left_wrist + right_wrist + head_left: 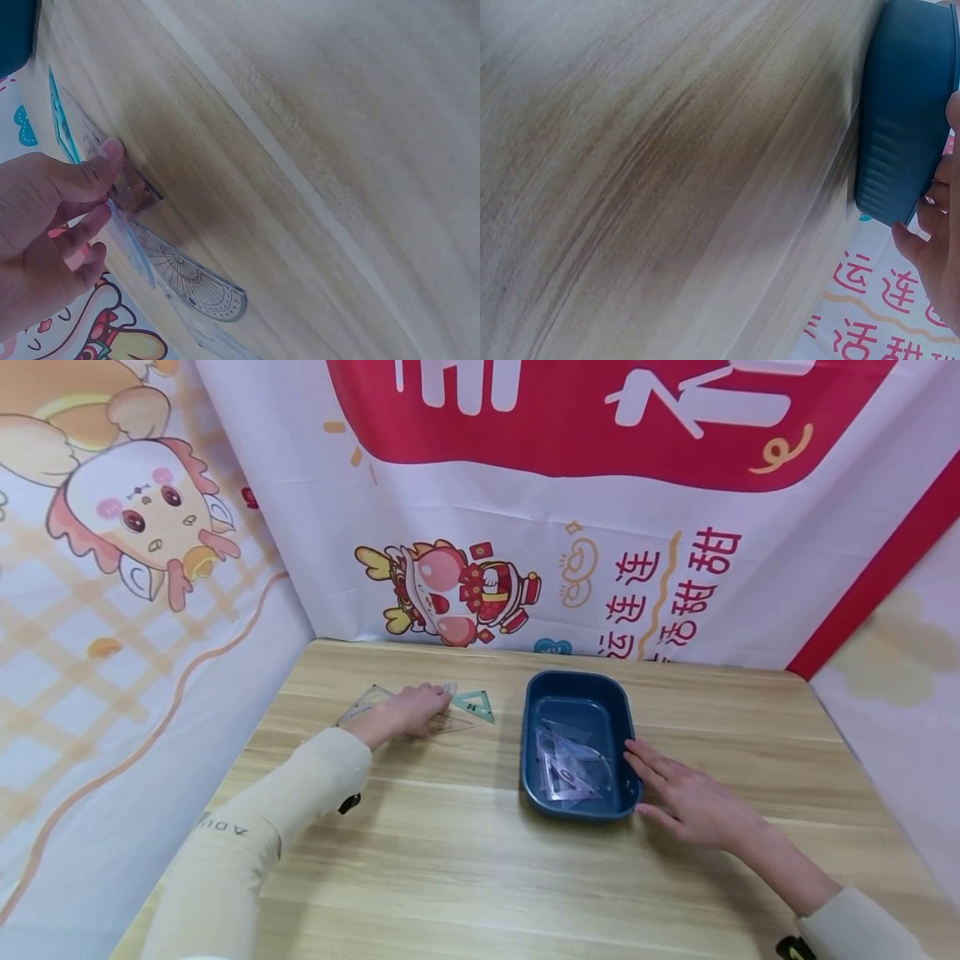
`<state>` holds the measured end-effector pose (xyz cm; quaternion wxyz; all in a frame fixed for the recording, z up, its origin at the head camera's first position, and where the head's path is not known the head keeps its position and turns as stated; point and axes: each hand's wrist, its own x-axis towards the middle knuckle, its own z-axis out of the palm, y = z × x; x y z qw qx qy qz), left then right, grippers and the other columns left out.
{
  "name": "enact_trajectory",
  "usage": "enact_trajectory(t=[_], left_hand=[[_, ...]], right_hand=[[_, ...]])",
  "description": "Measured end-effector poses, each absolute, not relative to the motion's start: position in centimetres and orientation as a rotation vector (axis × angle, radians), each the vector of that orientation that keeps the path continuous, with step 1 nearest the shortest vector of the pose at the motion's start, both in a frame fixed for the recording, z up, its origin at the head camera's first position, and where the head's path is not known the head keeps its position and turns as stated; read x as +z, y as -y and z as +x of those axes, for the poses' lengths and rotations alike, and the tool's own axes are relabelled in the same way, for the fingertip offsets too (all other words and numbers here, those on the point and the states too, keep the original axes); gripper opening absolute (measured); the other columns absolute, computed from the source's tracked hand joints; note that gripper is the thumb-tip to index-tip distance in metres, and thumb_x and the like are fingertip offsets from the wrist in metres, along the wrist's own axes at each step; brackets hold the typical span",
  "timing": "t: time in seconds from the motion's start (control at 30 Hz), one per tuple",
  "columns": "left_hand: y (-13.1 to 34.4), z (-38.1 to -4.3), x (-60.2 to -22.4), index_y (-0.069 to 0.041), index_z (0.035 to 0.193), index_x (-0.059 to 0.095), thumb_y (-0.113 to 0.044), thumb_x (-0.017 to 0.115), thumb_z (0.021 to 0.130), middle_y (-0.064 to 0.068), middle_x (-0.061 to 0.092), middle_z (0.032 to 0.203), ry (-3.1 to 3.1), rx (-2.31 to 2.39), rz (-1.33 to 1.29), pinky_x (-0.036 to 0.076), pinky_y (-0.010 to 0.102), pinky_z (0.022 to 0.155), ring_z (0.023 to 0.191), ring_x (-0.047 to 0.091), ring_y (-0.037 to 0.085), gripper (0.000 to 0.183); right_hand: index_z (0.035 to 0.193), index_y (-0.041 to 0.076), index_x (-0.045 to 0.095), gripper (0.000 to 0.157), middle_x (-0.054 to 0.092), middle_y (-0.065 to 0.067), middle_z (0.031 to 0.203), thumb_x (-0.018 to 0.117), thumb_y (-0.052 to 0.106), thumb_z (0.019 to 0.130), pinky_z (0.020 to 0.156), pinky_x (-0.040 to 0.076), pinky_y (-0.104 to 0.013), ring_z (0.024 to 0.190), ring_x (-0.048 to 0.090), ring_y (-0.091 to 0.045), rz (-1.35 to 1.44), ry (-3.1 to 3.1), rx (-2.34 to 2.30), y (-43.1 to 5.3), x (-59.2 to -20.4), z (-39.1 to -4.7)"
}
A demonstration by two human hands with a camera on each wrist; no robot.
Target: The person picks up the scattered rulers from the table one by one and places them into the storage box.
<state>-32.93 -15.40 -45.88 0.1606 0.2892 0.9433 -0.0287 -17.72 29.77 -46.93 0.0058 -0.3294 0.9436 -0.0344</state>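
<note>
My left hand (pixel 420 708) reaches to the far left of the table and pinches a thin clear plastic piece (pixel 132 244); the fingers partly hide its shape. Around it lie a green-tinted set square (pixel 477 705), a clear protractor (pixel 191 277) and other clear set squares (pixel 375 697). Right of these stands a dark blue rectangular box (pixel 581 684), holding several clear set squares and protractors (pixel 567 774). With fingers extended, my right hand (pixel 693 800) touches the right side of the box near its front corner.
The wooden table (pixel 450 860) meets a printed cloth backdrop (pixel 480 502) along its far edge. A cartoon-patterned cloth (pixel 150 610) borders the left side, and pale cloth (pixel 900 693) the right.
</note>
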Motion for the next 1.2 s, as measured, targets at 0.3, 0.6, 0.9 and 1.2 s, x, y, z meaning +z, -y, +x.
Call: enact_trajectory(t=[0.3, 0.6, 0.9, 1.2], left_hand=[[16.1, -32.9, -46.2, -0.012, 0.106, 0.063, -0.015, 0.086, 0.073, 0.011, 0.057, 0.118, -2.720, -0.067, 0.856, 0.050, 0.047, 0.094, 0.108, 0.052, 0.029, 0.040], [16.3, -32.5, -45.5, -0.008, 0.088, 0.069, -0.005, 0.070, 0.089, 0.006, 0.065, 0.088, -2.732, 0.142, 0.956, 0.053, 0.035, 0.079, 0.079, 0.057, 0.018, 0.003], [15.8, -32.3, -43.2, -0.004, 0.095, 0.076, 0.009, 0.057, 0.086, 0.004, 0.069, 0.087, -2.692, 0.362, 0.930, 0.053, 0.031, 0.079, 0.081, 0.058, 0.017, 0.024], [14.6, -31.6, -39.8, -0.001, 0.097, 0.077, 0.006, 0.062, 0.090, 0.002, 0.073, 0.079, -2.633, 0.466, 1.047, 0.057, 0.024, 0.070, 0.069, 0.064, 0.008, 0.018]], right_hand=[[0.155, 0.009, 0.033, 0.076, 0.024, -0.010, 0.166, 0.047, 0.058, 0.099, 0.110, 0.044, -0.052, 0.148, 0.036, -0.031, -1.029, -2.945, -0.117, -29.6, -46.8, -17.7], [0.155, 0.008, 0.033, 0.075, 0.025, -0.012, 0.165, 0.050, 0.055, 0.099, 0.111, 0.043, -0.051, 0.147, 0.036, -0.032, -1.041, -2.944, -0.120, -29.6, -46.5, -17.6], [0.154, 0.006, 0.034, 0.074, 0.028, -0.015, 0.163, 0.053, 0.051, 0.099, 0.108, 0.046, -0.053, 0.146, 0.038, -0.035, -1.059, -2.940, -0.149, -29.4, -46.2, -17.6], [0.153, 0.004, 0.035, 0.074, 0.029, -0.016, 0.163, 0.052, 0.052, 0.099, 0.106, 0.047, -0.053, 0.145, 0.038, -0.035, -1.090, -2.951, -0.138, -29.5, -46.3, -17.6]])
